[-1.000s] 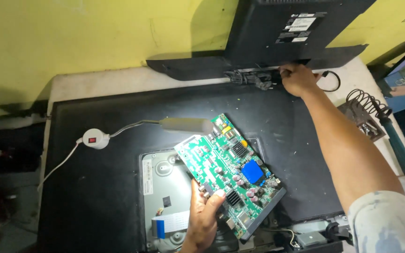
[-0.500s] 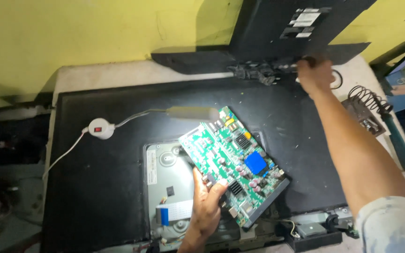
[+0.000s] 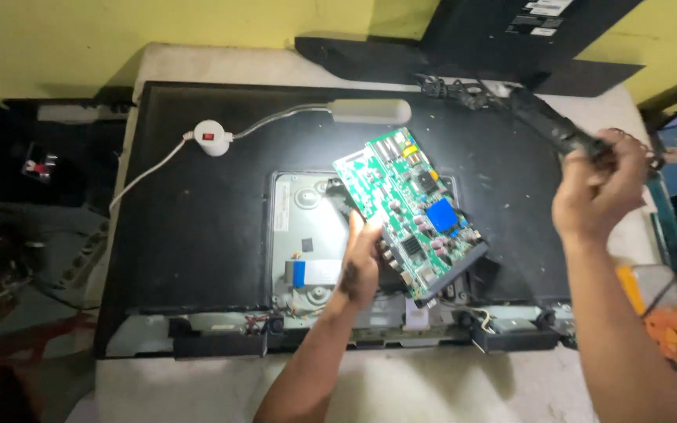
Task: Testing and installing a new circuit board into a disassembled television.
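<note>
Head view: left hand grips green circuit board; right hand seemingly a black part.

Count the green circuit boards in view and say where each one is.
1. The green circuit board is held tilted in the left hand above the open metal bay of the black panel. Others may be hidden beneath it.

1. The green circuit board is rectangular, studded with small components, a blue square part near its middle and a dark strip along one long edge. It is tilted, lifted above the open metal bay.
2. The black elongated part is blurred, raised at an angle, well right of the board.
</note>
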